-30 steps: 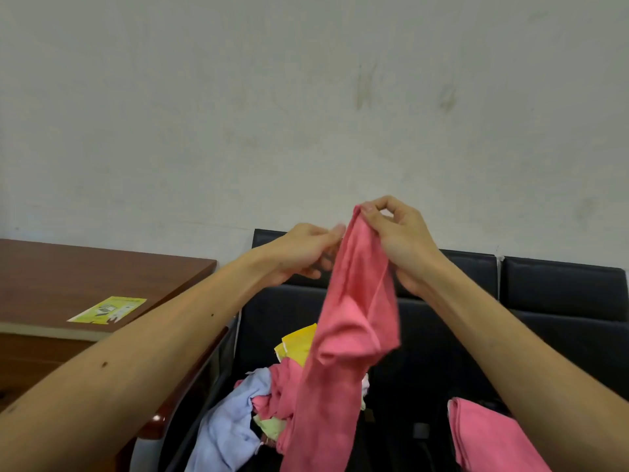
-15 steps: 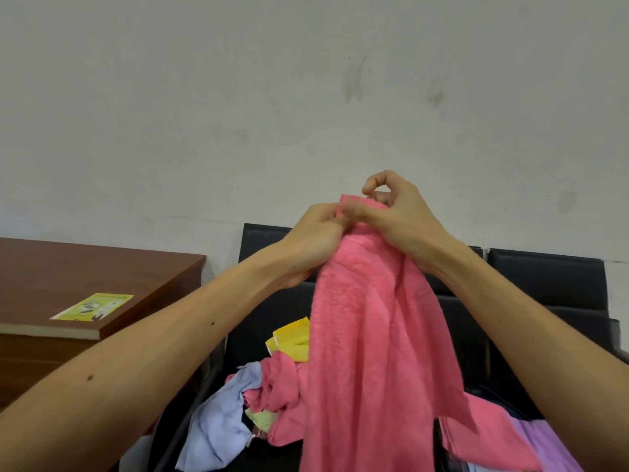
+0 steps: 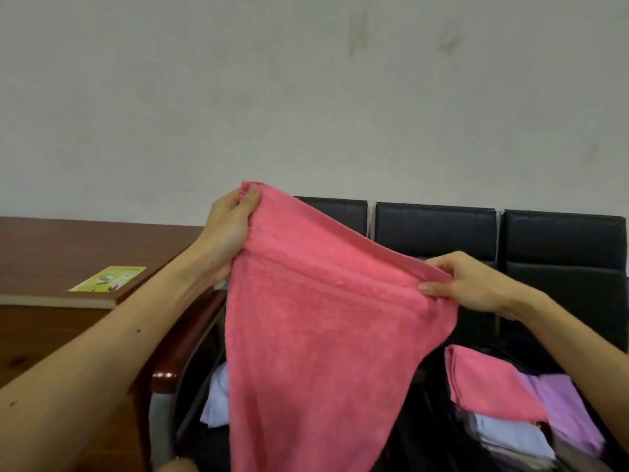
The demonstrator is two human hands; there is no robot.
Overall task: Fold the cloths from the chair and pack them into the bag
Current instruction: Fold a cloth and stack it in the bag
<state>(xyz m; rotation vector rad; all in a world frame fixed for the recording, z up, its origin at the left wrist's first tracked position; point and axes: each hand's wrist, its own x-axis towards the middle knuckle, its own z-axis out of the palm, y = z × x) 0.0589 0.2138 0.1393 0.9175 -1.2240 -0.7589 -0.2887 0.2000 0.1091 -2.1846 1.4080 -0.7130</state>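
Head view: a row of black padded chairs [image 3: 561,253] stands against the wall. In front of it the pink towel [image 3: 316,335] hangs spread in the air, its top hem stretched between both hands, the left end higher. Lower right, folded cloths [image 3: 490,383] lie stacked, seemingly inside a dark bag. The left hand [image 3: 228,233] pinches one top corner, thumb in front; the right hand [image 3: 473,284] pinches the other. The terry looks soft, light and limp, so it should sag wherever unheld: corners and hem are the places to grip.
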